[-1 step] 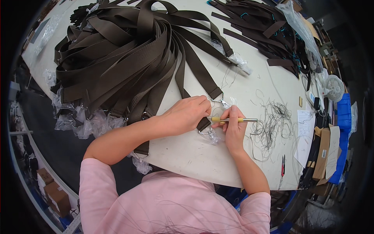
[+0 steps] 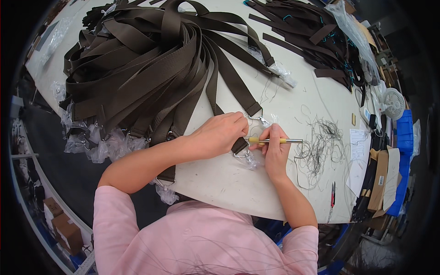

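White tabletop [image 2: 220, 183]: heap of dark-brown webbing straps [image 2: 137, 73] covers left side. Blue bin [image 2: 404, 137] beyond right edge, contents unclear. Left hand [image 2: 224, 133] curled over strap end [image 2: 239, 146] near front edge, exact grip hidden; right hand [image 2: 275, 153] grips slim yellow-and-silver tool [image 2: 286, 140]. Strap end dark, flat, fitted with metal hook, clear plastic wrap [image 2: 250, 160] around it. Hands, strap, tool match earlier frame.

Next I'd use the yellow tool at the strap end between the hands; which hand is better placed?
Right hand, most likely: it grips the yellow tool, close beside the strap end, while the left hand lies across that strap.
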Demonstrator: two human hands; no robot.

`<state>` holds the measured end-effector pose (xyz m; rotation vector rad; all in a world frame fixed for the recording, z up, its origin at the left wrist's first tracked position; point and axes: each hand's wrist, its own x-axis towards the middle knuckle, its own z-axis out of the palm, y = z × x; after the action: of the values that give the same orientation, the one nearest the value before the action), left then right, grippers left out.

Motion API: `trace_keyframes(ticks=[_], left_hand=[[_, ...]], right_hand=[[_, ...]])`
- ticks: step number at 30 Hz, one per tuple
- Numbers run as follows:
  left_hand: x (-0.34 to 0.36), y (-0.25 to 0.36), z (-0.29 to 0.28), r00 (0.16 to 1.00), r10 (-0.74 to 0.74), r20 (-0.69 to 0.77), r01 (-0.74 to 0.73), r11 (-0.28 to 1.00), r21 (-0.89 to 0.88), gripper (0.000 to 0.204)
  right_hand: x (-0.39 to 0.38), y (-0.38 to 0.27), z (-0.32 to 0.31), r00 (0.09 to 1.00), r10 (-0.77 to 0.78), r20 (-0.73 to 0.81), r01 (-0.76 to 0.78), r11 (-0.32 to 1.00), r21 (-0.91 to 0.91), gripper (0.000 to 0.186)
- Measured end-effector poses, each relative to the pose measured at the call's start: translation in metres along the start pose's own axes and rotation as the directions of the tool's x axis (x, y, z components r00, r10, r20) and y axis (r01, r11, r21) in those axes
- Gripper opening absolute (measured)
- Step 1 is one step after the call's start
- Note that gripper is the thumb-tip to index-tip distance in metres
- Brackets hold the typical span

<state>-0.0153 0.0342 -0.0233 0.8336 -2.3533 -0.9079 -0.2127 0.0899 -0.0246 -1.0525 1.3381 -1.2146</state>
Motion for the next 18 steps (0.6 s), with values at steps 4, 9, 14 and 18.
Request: trace_keyframes(ticks=[4, 9, 14, 18], left_hand=[[0.000, 0.000, -0.002, 1.000, -0.009, -0.018, 0.009, 1.000, 0.001, 0.007], [-0.004, 0.001, -0.041, 0.987, 0.153, 0.052, -0.161, 0.951, 0.266, 0.018], [-0.014, 0.004, -0.040, 0.964, 0.236, 0.125, -0.268, 0.854, 0.446, 0.032], [-0.004, -0.001, -0.031, 0.949, 0.265, 0.170, -0.314, 0.832, 0.457, 0.021]], right_hand=[[0.001, 0.000, 0.003, 1.000, 0.001, -0.010, -0.001, 1.000, 0.007, 0.047], [-0.003, 0.005, -0.016, 0.939, -0.329, -0.102, 0.333, 0.943, 0.020, 0.031], [-0.011, -0.005, -0.021, 0.812, -0.579, 0.079, 0.576, 0.771, -0.271, 0.025], [-0.017, -0.014, -0.021, 0.676, -0.623, 0.394, 0.728, 0.483, -0.486, 0.022]])
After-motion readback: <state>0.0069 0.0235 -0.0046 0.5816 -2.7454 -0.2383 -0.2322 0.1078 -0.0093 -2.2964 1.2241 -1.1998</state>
